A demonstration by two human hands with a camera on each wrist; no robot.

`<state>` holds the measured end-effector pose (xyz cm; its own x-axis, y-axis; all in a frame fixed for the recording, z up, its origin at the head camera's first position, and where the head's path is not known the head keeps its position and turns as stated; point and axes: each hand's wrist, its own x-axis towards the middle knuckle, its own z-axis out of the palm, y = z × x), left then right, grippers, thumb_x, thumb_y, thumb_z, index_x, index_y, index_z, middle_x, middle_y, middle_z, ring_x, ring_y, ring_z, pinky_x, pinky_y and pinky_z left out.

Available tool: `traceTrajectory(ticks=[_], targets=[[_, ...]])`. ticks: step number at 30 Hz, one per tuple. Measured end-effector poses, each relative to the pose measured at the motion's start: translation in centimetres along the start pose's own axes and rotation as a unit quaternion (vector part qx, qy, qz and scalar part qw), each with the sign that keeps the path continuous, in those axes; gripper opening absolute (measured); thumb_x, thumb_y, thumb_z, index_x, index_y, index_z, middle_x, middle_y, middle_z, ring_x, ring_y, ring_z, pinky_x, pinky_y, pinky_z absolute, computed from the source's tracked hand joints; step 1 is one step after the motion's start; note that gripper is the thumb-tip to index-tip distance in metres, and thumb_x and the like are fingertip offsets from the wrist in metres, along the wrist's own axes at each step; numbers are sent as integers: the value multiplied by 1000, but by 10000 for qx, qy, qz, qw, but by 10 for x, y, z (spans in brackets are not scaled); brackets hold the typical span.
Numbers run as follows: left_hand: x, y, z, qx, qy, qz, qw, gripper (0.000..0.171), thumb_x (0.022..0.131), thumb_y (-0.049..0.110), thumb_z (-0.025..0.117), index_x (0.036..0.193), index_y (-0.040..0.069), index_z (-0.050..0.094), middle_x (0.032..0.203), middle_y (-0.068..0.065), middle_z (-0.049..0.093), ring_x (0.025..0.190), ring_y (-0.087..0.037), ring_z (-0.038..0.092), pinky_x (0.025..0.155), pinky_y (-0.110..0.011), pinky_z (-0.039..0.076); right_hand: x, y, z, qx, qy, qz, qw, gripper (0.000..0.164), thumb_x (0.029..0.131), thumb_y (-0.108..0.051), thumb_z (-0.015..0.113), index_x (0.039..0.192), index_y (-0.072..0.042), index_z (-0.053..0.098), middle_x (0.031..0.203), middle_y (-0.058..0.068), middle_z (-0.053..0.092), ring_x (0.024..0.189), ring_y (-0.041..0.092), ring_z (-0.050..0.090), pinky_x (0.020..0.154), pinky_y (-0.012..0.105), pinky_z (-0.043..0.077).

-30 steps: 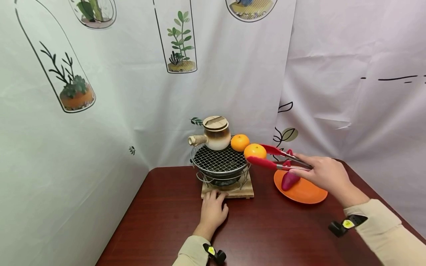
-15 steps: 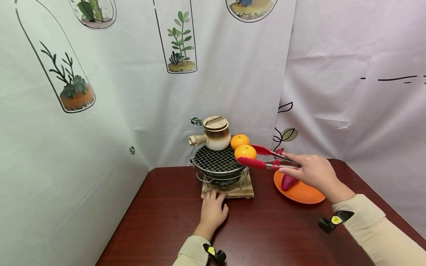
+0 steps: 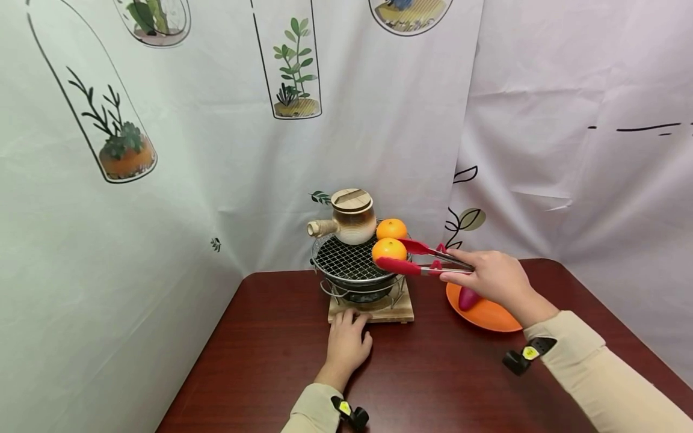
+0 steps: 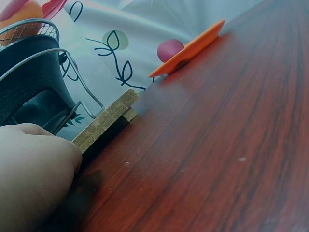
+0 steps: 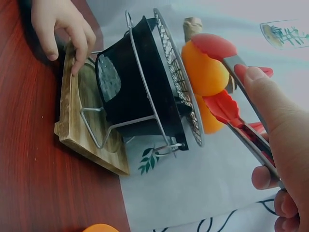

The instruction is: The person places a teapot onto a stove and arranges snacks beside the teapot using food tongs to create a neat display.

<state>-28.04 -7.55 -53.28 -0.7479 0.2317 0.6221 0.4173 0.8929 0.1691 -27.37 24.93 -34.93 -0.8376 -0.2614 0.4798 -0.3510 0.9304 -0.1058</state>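
Observation:
My right hand grips metal tongs with red tips. Between those tips is a tangerine, right at the wire mesh of a round black tabletop grill. Just behind it on the mesh sits a second tangerine. In the right wrist view the tong tips lie on either side of the held tangerine. My left hand rests its fingers on the front edge of the wooden board under the grill, fingertips over the edge.
A lidded clay pot with a side handle stands at the back of the mesh, close to the tangerines. On the table's right, an orange plate bears a purple-red oblong item, partly behind my right hand. Printed cloth hangs behind the table.
The right hand has moved left and slightly down, carrying the tangerine in the tongs from the grill's right edge onto the mesh area. The left hand stays on the board.

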Motion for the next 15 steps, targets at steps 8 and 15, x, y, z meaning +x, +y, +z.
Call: traceTrajectory(ticks=[8,15], targets=[[0,1,-1,10,-74,-28,10000,32,80,20,72,112,22,73,112,-6,61,103,-30,55,95,-51,45,6,-4,3,-48,-245,59,9997,74,83,-75,61,137,-26,66,120,11,72,94,37,68,56,42,49],[0,0,0,29,-53,-17,10000,32,79,20,72,111,22,73,112,-6,61,103,-29,55,95,-50,45,9,-6,4,-65,-429,129,9990,78,83,-79,55,140,-26,63,124,12,70,97,38,67,57,42,50]])
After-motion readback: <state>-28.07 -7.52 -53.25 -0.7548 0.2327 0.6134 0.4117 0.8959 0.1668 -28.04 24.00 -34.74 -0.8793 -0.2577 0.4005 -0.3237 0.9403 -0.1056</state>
